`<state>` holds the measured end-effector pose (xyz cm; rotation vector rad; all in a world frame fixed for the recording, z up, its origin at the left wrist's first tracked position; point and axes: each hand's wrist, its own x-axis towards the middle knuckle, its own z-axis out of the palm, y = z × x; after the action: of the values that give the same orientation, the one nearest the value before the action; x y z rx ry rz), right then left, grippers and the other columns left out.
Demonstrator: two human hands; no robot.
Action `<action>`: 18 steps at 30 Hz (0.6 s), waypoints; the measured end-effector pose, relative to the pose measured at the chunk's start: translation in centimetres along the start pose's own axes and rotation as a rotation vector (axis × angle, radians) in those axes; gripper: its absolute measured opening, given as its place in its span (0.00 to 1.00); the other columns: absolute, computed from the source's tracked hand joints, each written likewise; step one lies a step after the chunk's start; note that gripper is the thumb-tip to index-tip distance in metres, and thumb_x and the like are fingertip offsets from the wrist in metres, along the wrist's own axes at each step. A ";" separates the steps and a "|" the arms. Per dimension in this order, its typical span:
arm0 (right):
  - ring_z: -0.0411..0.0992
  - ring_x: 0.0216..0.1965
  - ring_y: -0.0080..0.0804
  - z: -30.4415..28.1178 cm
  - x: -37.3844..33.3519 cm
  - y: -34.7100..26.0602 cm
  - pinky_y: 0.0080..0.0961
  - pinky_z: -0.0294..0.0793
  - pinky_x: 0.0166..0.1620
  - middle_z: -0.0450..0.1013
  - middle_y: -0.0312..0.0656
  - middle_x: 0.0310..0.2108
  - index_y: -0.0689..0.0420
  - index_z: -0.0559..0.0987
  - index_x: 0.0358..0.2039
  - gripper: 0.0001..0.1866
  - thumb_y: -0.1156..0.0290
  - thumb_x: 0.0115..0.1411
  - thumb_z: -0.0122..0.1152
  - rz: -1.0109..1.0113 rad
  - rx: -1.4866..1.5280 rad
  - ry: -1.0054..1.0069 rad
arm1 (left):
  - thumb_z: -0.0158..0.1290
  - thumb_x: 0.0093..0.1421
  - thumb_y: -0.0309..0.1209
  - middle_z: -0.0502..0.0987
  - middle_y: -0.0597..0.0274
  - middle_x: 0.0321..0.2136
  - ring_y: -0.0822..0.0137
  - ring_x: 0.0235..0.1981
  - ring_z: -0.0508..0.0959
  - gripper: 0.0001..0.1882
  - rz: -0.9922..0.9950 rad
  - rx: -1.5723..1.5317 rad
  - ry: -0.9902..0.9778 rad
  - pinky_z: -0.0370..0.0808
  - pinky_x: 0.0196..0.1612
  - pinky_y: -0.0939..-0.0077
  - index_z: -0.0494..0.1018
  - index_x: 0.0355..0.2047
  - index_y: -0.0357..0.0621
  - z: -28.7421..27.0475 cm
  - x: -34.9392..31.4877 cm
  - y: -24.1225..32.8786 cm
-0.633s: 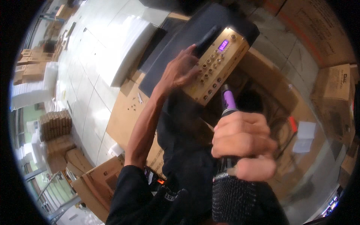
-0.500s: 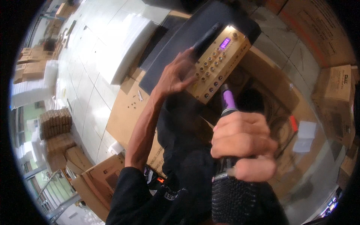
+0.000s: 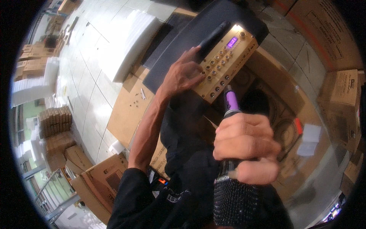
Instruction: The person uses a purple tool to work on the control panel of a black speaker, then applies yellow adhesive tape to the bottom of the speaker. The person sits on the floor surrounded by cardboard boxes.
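Note:
My left hand [image 3: 182, 73] reaches over a black speaker box [image 3: 171, 57], its fingers apart and slightly blurred. Its fingertips are at the left end of the gold control panel [image 3: 225, 63], beside the small round knobs. A purple display [image 3: 231, 42] glows near the panel's upper end. Closer in, my right hand [image 3: 247, 147] is wrapped round a black microphone [image 3: 236, 202]. The microphone's dark textured head faces the lower edge, and its purple tail end [image 3: 231, 100] points up toward the panel. My right fist hides the middle of the handle.
Under and around the speaker box lies brown cardboard [image 3: 127, 114] with small loose bits on it. White foam blocks [image 3: 127, 45] stand left of the speaker. A white paper [image 3: 309, 139] and a red piece [image 3: 298, 126] lie at right. Cardboard cartons [image 3: 324, 30] stack along the right side.
My left hand's fingers have drawn in slightly at the knobs. The speaker and panel appear a little further right in view. My right hand keeps hold of the microphone, almost unmoved.

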<state>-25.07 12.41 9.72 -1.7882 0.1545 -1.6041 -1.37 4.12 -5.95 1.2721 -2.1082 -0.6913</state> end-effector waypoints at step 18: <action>0.74 0.18 0.31 0.0 0.3 -0.4 0.29 0.79 0.22 0.76 0.42 0.24 0.49 0.67 0.41 0.16 0.70 0.57 0.64 0.004 0.010 0.055 | 0.68 0.53 0.36 0.61 0.53 0.71 0.50 0.72 0.61 0.12 -0.038 0.025 -0.012 0.54 0.74 0.54 0.85 0.36 0.48 -0.2 0.2 0.6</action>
<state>-25.15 12.56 10.24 -1.7359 0.1761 -1.6495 -1.68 4.12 -5.41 1.3277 -2.1130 -0.6922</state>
